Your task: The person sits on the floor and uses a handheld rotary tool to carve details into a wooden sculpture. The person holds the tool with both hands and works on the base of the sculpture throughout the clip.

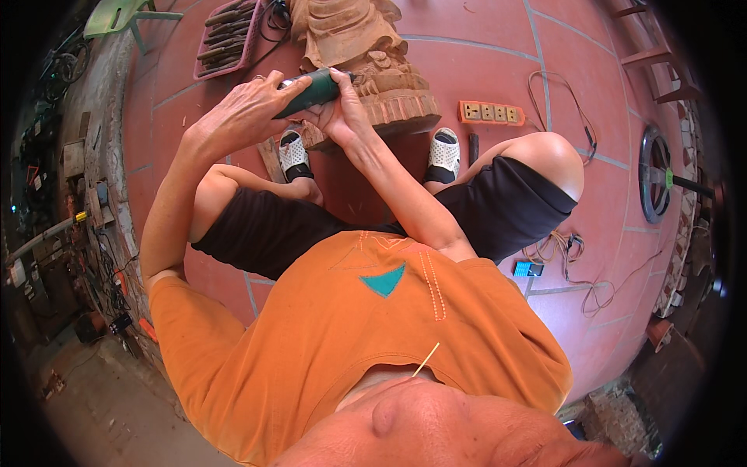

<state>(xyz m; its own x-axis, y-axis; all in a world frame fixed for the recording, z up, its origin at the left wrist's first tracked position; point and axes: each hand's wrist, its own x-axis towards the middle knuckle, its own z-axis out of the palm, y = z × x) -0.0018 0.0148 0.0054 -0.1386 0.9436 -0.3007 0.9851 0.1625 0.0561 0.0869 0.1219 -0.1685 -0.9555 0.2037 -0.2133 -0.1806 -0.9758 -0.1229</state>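
A dark green rotary tool (315, 93) with a rounded body lies across both my hands, over the near left side of a brown carved wooden statue (350, 39). My left hand (253, 109) is closed round its rear end. My right hand (342, 113) cradles the front end, palm beneath and thumb along the edge. The tool's tip points right toward the carving's folds and tiered base; I cannot tell whether it touches. The statue lies on the red tiled floor (482, 70), its base just beyond my sandalled feet.
A pink basket (204, 66) of carving tools stands at far left, near a green plastic stool (117, 17). Right of the carving lie an orange power strip (492, 114), a dark rod (473, 148) and loose cables (587, 128). A spoked wheel (654, 175) stands at far right.
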